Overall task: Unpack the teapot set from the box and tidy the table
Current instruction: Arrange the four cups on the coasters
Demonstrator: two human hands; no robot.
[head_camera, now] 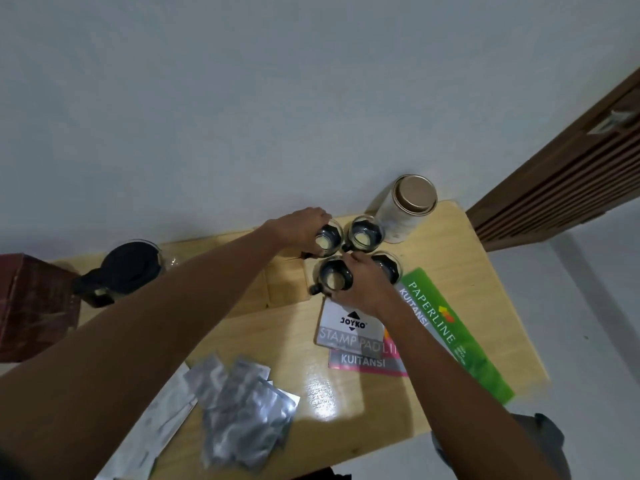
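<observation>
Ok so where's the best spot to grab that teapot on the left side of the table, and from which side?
Probably the black handle block of the teapot, which juts toward the near-left edge of the table. Come in from that near-left side and wrap the handle, since the black lid covers the top and the round glass body looks slippery. Both hands are busy with the cups: left hand, right hand.

Cups: four cups [356,258] cluster near the table's [478,258] far edge, two behind, two in front.
Canister: a canister [407,209] stands at the far right corner, just right of the cups.
Teapot: a teapot [128,268] sits by the far left corner.
Box: a box [31,306] lies left of the teapot, at the left edge.
Stamp pad: a stamp pad [349,327] lies just in front of the cups, on a receipt book [367,362].
Second receipt book: a second receipt book [457,334] runs along the right edge.
Foil pouches: foil pouches [242,407] are heaped near the near edge, left of centre.
</observation>
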